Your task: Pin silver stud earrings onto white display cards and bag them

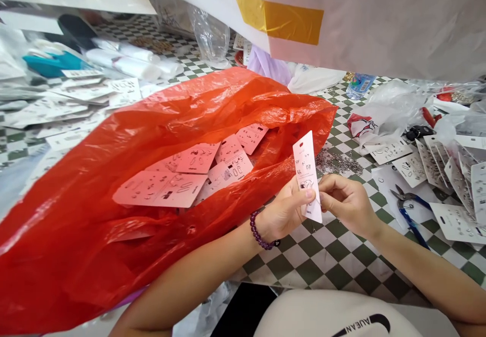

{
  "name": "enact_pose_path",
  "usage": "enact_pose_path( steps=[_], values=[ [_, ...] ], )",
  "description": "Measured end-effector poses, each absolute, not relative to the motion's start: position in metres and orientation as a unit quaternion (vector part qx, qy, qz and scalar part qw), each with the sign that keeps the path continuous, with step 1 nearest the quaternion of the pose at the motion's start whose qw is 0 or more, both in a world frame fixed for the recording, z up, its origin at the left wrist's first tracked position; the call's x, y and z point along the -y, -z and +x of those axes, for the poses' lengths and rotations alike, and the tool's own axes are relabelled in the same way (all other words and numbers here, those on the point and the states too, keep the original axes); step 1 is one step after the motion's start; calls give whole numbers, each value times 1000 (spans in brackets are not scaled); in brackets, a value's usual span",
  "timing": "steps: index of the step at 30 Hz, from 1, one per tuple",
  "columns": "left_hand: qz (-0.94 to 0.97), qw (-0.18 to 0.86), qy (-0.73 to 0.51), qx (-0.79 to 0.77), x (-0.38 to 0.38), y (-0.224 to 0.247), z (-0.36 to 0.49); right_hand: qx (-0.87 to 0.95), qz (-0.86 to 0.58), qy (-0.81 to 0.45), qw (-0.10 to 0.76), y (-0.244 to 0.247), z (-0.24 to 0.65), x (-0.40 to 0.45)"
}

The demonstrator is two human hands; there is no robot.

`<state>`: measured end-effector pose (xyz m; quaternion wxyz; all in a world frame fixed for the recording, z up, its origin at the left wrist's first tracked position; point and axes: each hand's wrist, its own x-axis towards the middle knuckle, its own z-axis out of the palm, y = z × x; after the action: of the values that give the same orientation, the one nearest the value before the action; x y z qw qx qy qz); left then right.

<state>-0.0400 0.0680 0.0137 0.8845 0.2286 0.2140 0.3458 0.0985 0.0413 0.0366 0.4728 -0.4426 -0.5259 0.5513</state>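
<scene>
**While I pinch a card [306, 167], some lie bagged and more lie loose**

My left hand [284, 210] grips the card between thumb and fingers, beside the mouth of the red bag [76, 225], not inside it. My right hand [347, 202] has its thumb and fingers pressed together at the card's edge; whether they hold something small, I can't tell. A batch of cards [163, 187] lies in the bag already — more [448, 175] sit outside at my right on the checkered surface [322, 251], near pliers [412, 210] and scattered metal bits [337, 162] — those are what's left.
</scene>
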Motion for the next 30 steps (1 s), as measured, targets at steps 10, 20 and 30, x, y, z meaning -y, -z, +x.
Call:
enact_pose_path(
  steps=[10,20,30],
  values=[
    [461,660,-471,-362,-82,-13,-49,539,-466,-536,453,-30,119,-44],
    [511,651,-442,-347,-84,-15,-52,534,-507,-460,496,-25,124,-44],
    [416,675,-485,-369,-93,-9,-51,556,-494,-443,500,-39,135,-43]
  ],
)
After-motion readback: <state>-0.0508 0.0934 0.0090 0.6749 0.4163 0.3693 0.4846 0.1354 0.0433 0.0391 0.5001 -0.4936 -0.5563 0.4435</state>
